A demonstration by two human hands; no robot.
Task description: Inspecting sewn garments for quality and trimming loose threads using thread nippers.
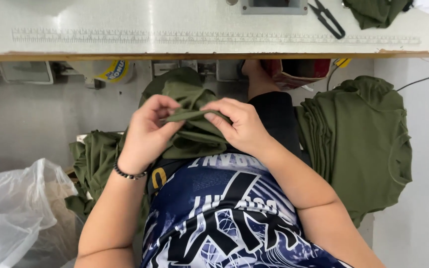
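Nearest the camera, over the lap of a blue-and-white printed jersey (224, 223), both hands work one olive-green knit fabric piece (194, 131). The left hand (147, 131), with a dark beaded bracelet (129, 174) at the wrist, pinches a folded edge of the cloth between thumb and fingertips. The right hand (242, 126) grips the same fold just beside it, fingers curled over the top, so the edge is drawn taut between them, probably to line up the layers. The piece sits bunched in the lap, below the front edge of the bench.

A clear plastic bag (16, 213) lies at the lower left, and loose olive cloth (93, 161) hangs beside the left arm. To the right, a stack of folded olive-green garments (363, 139) rests within easy reach.

Farther off, on the pale sewing bench (125, 25), black thread snips (328, 19) lie near the far right corner beside another olive fabric bundle (376, 11).
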